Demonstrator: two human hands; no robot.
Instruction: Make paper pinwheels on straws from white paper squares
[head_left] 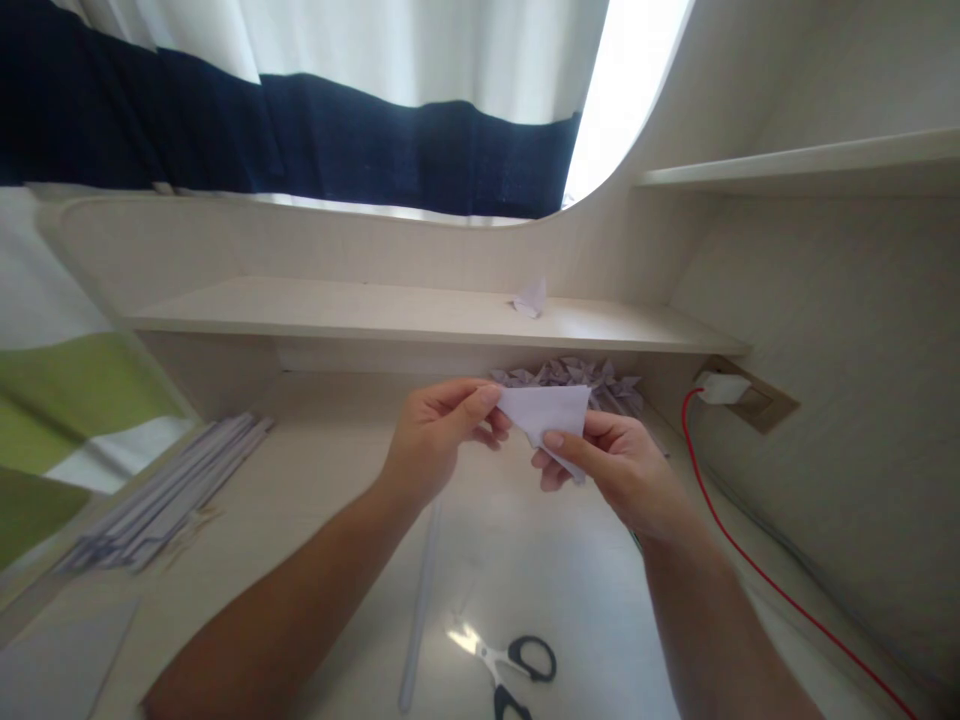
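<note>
1. Currently both hands hold one folded white paper piece [551,415] in the air above the desk [570,590], just in front of the low shelf [420,315].
2. Left hand [435,440]: thumb and fingers pinched shut on the paper's left corner.
3. Right hand [615,465]: thumb on top, fingers curled under, gripping the paper's lower right part. The paper's point sticks down past the thumb.
4. Pile of folded paper units [581,378] lies on the desk just behind the held paper, tucked under the shelf.
5. One small folded paper piece [531,298] sits on top of the shelf, above that pile.
6. Stack of paper strips [169,490] lies on the desk, well left of the held paper.
7. Single paper strip [421,600] lies on the desk below the hands; scissors [510,670] with black handles lie just right of its near end, blades shut.
8. Red cable [757,570] runs from a white plug [721,388] in the wall socket, right of the held paper, along the desk edge.
</note>
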